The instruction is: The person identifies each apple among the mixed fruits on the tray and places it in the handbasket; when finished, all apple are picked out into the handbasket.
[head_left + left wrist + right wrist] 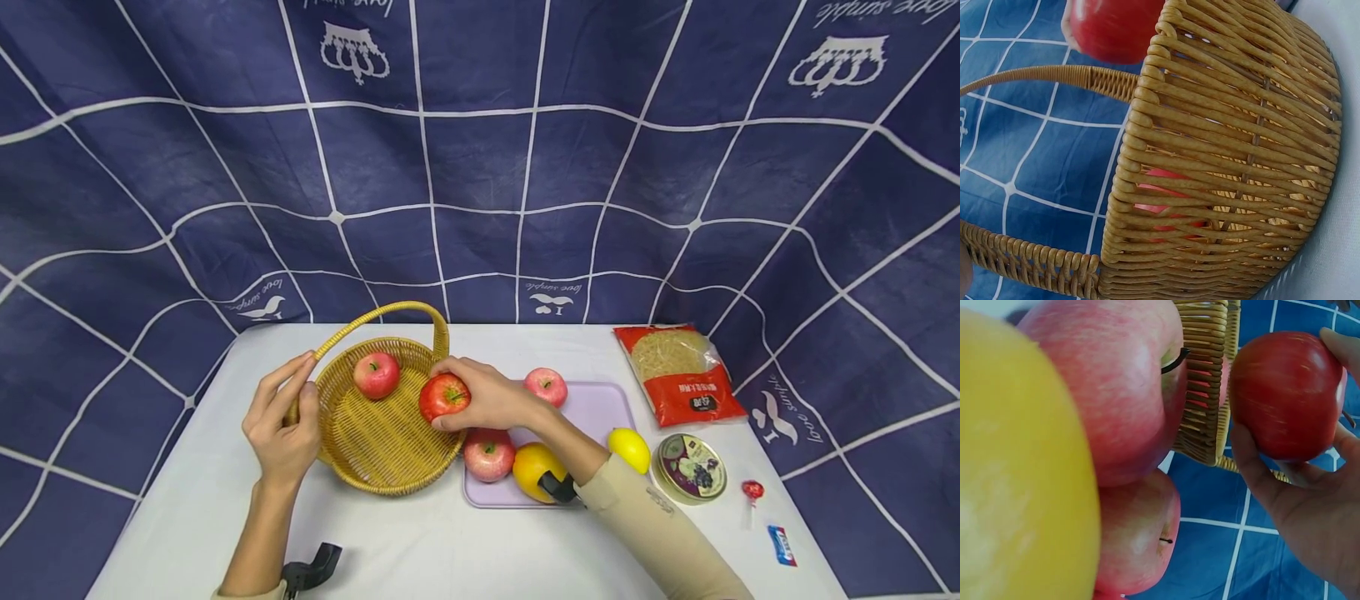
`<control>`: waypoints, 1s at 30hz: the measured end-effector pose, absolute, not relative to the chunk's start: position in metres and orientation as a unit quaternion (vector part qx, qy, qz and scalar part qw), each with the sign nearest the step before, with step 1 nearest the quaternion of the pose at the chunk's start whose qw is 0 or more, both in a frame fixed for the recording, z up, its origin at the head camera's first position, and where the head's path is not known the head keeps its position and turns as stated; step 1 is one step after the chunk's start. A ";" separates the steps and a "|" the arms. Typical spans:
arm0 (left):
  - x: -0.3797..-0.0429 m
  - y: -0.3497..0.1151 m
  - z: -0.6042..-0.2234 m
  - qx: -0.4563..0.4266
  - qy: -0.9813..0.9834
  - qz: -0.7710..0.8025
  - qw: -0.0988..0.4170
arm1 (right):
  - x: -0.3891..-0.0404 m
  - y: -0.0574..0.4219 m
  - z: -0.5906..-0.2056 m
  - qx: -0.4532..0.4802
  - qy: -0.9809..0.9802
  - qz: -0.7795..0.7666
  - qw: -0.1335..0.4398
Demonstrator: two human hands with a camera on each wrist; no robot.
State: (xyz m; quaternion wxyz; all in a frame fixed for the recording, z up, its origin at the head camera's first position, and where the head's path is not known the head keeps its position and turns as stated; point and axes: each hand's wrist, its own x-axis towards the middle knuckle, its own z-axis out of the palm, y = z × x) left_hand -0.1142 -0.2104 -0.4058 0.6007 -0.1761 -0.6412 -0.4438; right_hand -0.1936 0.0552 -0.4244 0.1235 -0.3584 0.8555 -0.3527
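Observation:
A round wicker basket (378,475) with a tall arched handle (367,317) stands left of the middle of the table. My left hand (283,421) grips the left side of this handle. One pink-red apple (377,375) sits inside the basket, showing through the weave in the left wrist view. Above the basket's right side, my right hand (495,398) holds a deep red apple (1288,394) between thumb and fingers. Beneath the right forearm lies a lilac tray (600,404) carrying a pink apple (489,457), another apple (546,386), an orange-yellow fruit (534,468) and a lemon (630,450).
To the tray's right are a red bag of dried noodles (678,375) and a round tin (692,468) with a fruit picture. A red lollipop (752,490) and a small blue-and-white packet (782,545) lie near the table's right edge. Blue checked cloth (480,167) hangs behind.

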 end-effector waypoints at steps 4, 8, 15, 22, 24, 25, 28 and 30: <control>-0.114 -0.210 -0.406 -0.176 -0.642 -0.445 0.599 | -0.196 0.049 -0.426 -0.371 0.847 -0.354 0.137; -0.114 -0.210 -0.406 -0.177 -0.643 -0.446 0.597 | -0.199 0.043 -0.426 -0.390 0.839 -0.349 0.150; -0.114 -0.211 -0.406 -0.176 -0.641 -0.447 0.598 | -0.202 0.034 -0.424 -0.418 0.833 -0.319 0.172; -0.114 -0.212 -0.407 -0.177 -0.645 -0.446 0.595 | -0.205 0.023 -0.421 -0.423 0.837 -0.295 0.183; -0.114 -0.212 -0.407 -0.176 -0.646 -0.445 0.594 | -0.206 0.020 -0.420 -0.425 0.834 -0.297 0.190; -0.114 -0.212 -0.407 -0.176 -0.646 -0.445 0.595 | -0.206 0.019 -0.420 -0.426 0.832 -0.299 0.193; -0.114 -0.213 -0.407 -0.175 -0.646 -0.445 0.596 | -0.207 0.016 -0.419 -0.430 0.828 -0.300 0.200; -0.114 -0.212 -0.408 -0.175 -0.645 -0.445 0.596 | -0.208 0.014 -0.418 -0.435 0.826 -0.297 0.199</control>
